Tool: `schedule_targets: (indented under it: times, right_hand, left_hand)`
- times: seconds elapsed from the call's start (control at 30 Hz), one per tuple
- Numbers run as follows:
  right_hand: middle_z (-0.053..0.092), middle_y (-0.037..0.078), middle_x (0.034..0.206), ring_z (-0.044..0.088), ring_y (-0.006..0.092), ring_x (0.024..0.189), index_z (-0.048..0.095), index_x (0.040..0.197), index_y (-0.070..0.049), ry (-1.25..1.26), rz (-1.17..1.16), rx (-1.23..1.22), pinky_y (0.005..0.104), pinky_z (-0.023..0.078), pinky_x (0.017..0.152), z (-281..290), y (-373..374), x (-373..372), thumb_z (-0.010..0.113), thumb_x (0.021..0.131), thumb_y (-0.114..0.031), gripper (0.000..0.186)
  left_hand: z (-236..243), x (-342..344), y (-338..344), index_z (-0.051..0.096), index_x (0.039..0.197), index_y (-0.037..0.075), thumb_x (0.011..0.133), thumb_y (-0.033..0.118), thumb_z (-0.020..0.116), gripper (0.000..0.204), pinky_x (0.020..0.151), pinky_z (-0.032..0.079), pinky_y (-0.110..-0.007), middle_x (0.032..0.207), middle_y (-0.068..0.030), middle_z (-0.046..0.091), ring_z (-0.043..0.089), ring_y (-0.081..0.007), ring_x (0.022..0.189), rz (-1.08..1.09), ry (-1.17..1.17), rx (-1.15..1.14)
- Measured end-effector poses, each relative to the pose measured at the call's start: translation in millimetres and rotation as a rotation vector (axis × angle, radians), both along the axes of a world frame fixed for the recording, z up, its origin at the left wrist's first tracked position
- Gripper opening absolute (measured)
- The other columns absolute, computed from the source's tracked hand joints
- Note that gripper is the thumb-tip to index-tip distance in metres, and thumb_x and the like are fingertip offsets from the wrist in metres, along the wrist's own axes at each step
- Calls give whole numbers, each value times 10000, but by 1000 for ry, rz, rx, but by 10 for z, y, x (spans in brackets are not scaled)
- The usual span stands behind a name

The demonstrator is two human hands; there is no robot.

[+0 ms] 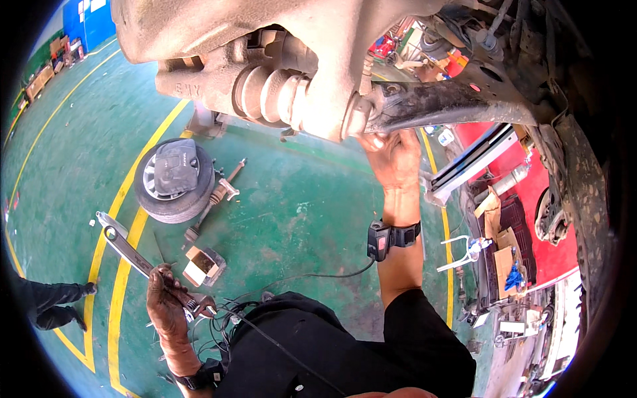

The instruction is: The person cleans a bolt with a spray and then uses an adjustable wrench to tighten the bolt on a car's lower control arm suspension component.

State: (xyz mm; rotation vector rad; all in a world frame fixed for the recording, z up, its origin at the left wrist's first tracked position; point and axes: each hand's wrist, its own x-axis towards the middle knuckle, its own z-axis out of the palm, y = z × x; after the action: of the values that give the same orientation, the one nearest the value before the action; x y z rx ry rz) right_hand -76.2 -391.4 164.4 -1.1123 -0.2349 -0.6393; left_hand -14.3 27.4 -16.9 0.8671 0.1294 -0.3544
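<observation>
My left hand (167, 306), low on the left, is closed round a long silver adjustable wrench (136, 257). The holed handle end points up and left, and the jaw end shows below my fingers. My right hand (396, 158) is raised to the underside of a dark suspension control arm (451, 105), where it meets a pale cast steering knuckle (332, 73). Its fingers are curled up against the joint; their tips and whatever they pinch are hidden. To the left of that joint sits a brake caliper (206, 83) with ribbed round boots (265, 93).
A wheel (176, 205) lies on the green floor, a grey cover on it. Beside it are a drive shaft (215, 199) and an open small box (202, 265). A cable runs from my right wrist. A person's legs (53, 302) show far left; cardboard (507, 265) and parts lie right.
</observation>
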Motion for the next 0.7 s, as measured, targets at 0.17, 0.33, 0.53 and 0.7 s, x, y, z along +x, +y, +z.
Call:
schedule_targets:
  times: [0.17,0.33,0.53,0.7]
  right_hand:
    - [563,2,783,450,102,629,547,1268,-55,-36,67,31,281,370,631,-29,-98,7,478,969,-318,404]
    - [615,31,919,483,119,679,541,1278,-51,-49,76,29,291,395,671,-16,-45,-2,507,961,-302,405]
    - [617,75,1191,585,223,1030,535,1288,-58,-62,-78,40,405,453,873,-10,42,48,558,937,-255,403]
    - [597,72,1271,564,261,1159,531,1304,-76,-58,-40,65,477,424,972,-101,-29,31,585,907,-208,422]
  left_hand:
    - [20,-5,-25,597,1095,43,974,296,556,283,668,445,-241,832,-6,560,541,-126,747,2,-1,-13]
    - [3,10,-25,587,1104,30,978,301,544,302,672,455,-245,847,-5,549,535,-122,754,-9,-18,-6]
    - [-38,15,0,571,1119,15,984,301,520,321,673,464,-254,882,-4,523,524,-115,768,-15,-32,-14]
    - [-39,8,2,572,1112,16,986,294,511,311,671,460,-253,888,-8,526,524,-119,767,-5,-28,9]
